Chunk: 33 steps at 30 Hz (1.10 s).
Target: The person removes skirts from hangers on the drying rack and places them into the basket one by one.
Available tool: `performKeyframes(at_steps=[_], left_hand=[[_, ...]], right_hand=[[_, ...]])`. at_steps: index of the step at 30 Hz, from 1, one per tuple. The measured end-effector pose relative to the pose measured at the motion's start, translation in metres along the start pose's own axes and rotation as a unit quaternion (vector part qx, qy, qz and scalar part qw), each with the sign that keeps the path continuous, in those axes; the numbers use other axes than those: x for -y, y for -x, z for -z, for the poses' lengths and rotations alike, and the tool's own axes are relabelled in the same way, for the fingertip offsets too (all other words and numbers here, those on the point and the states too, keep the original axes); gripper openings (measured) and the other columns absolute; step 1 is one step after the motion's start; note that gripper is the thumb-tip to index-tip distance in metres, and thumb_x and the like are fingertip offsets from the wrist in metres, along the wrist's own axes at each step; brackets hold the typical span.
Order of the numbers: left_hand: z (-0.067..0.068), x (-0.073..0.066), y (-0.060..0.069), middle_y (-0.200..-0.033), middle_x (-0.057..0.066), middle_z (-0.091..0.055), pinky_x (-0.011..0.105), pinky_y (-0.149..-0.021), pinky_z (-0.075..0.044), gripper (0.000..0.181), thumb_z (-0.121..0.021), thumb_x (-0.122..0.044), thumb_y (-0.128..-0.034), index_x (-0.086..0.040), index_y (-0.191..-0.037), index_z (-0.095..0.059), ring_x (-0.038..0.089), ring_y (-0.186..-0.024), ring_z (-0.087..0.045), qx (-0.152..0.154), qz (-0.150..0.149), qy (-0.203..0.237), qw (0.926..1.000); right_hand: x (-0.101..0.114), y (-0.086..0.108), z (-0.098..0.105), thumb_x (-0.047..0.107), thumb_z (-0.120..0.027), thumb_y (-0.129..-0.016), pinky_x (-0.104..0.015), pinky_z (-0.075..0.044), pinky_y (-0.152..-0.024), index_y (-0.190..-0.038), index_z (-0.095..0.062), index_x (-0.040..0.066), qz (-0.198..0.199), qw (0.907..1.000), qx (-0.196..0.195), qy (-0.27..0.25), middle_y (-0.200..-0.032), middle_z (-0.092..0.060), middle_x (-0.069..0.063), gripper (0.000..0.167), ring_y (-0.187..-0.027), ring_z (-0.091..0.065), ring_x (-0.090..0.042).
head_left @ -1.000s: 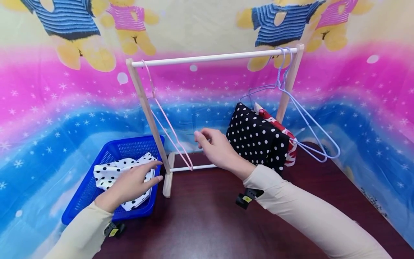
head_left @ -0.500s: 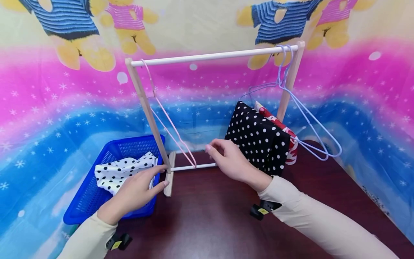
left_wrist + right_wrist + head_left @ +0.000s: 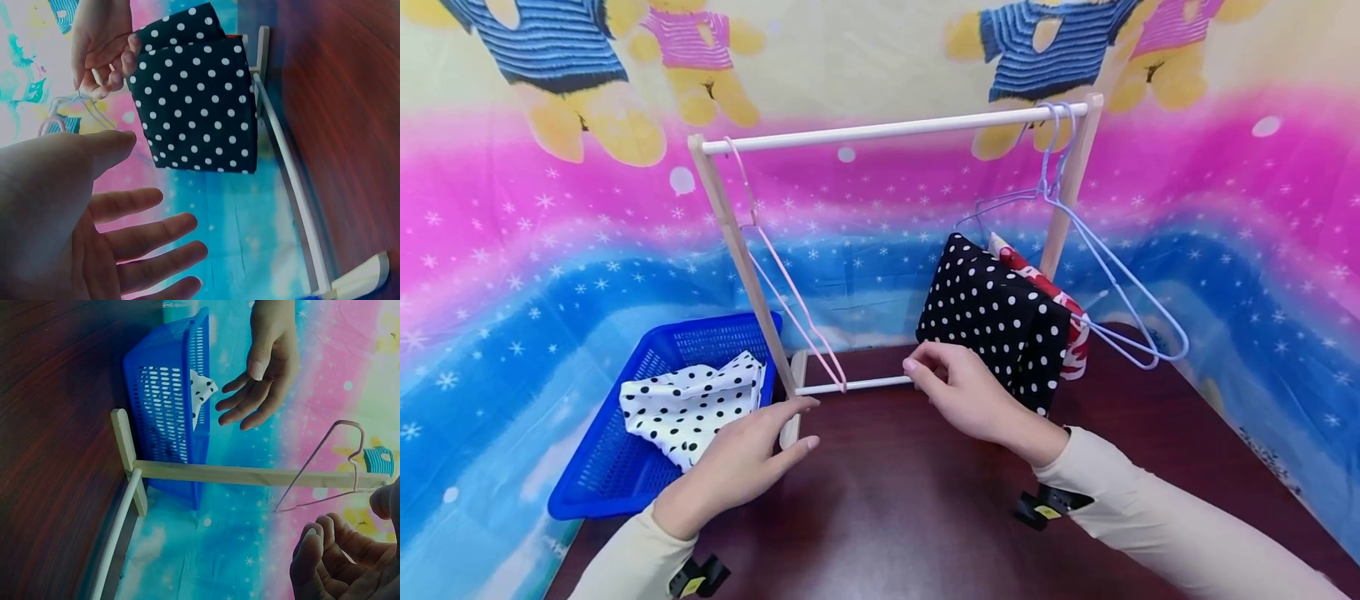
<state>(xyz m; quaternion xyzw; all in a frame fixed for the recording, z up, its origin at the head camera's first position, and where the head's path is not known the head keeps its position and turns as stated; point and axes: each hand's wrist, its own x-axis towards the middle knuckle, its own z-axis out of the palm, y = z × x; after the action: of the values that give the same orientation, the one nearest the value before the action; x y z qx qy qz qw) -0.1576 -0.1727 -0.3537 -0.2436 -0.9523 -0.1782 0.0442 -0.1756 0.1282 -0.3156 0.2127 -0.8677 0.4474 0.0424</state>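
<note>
My left hand [image 3: 741,458] hovers in front of the blue basket [image 3: 568,500], fingers extended and thumb apart, holding nothing. Inside the basket lies a white cloth with black dots [image 3: 681,404]. To the right, my right hand [image 3: 973,396] is held in the air with loosely bent fingers and nothing between them. It overlaps the lower part of a black cloth with white dots [image 3: 977,300] in the head view. That cloth hangs folded over a lilac hanger [image 3: 1138,292]; a red-and-white cloth [image 3: 1078,350] hangs behind it. A bare pink hanger [image 3: 790,287] hangs at the rack's left end.
The small rack has a white top rail [image 3: 880,131], wooden posts [image 3: 737,250] and a low white crossbar [image 3: 876,383]. It stands on a dark reddish-brown table [image 3: 887,517]. A printed curtain [image 3: 865,208] surrounds the table at the back and sides.
Both hands have moved right and down toward the near side in the head view. The right hand has left the space beside the pink hanger, which sways slightly. The cloths stay where they were.
</note>
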Motion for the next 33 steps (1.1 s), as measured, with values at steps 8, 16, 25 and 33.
performKeyframes(at_steps=[8, 16, 25, 33], left_hand=[[-0.014, -0.008, -0.005, -0.134, -0.001, -0.068, 0.046, -0.096, -0.055, 0.046, -0.063, -0.043, -0.0988, -0.021, -0.139, -0.059, 0.020, -0.116, -0.068, -0.013, -0.019, 0.010, 0.9997], [-0.025, -0.019, -0.012, -0.138, -0.003, -0.066, 0.047, -0.101, -0.053, 0.048, -0.063, -0.044, -0.0983, -0.021, -0.141, -0.058, 0.020, -0.127, -0.063, 0.001, -0.014, 0.024, 0.9996], [-0.039, -0.030, -0.020, -0.139, -0.003, -0.065, 0.045, -0.104, -0.052, 0.049, -0.063, -0.044, -0.0978, -0.021, -0.141, -0.058, 0.019, -0.127, -0.063, 0.003, -0.020, 0.047, 0.9987], [-0.051, -0.040, -0.027, -0.141, -0.001, -0.064, 0.048, -0.108, -0.050, 0.051, -0.062, -0.046, -0.0982, -0.021, -0.142, -0.056, 0.022, -0.130, -0.061, 0.029, -0.022, 0.065, 0.9972]], right_hand=[[-0.012, 0.009, 0.005, 0.024, -0.056, -0.104, -0.027, -0.046, -0.056, -0.099, -0.068, 0.014, -0.014, 0.9996, -0.011, 0.022, -0.073, -0.054, 0.000, 0.017, -0.061, -0.053, -0.014], [-0.025, 0.020, 0.013, 0.025, -0.057, -0.104, -0.027, -0.048, -0.056, -0.102, -0.068, 0.015, -0.023, 0.9991, -0.020, 0.029, -0.076, -0.057, -0.001, 0.016, -0.060, -0.054, -0.013], [-0.030, 0.025, 0.019, 0.024, -0.056, -0.104, -0.027, -0.052, -0.060, -0.101, -0.067, 0.011, -0.028, 0.9995, -0.015, 0.005, -0.082, -0.060, -0.004, 0.018, -0.065, -0.058, -0.016], [-0.027, 0.031, 0.027, 0.024, -0.056, -0.105, -0.027, -0.052, -0.060, -0.102, -0.068, 0.013, -0.028, 0.9993, -0.016, 0.017, -0.081, -0.059, -0.004, 0.016, -0.065, -0.058, -0.015]])
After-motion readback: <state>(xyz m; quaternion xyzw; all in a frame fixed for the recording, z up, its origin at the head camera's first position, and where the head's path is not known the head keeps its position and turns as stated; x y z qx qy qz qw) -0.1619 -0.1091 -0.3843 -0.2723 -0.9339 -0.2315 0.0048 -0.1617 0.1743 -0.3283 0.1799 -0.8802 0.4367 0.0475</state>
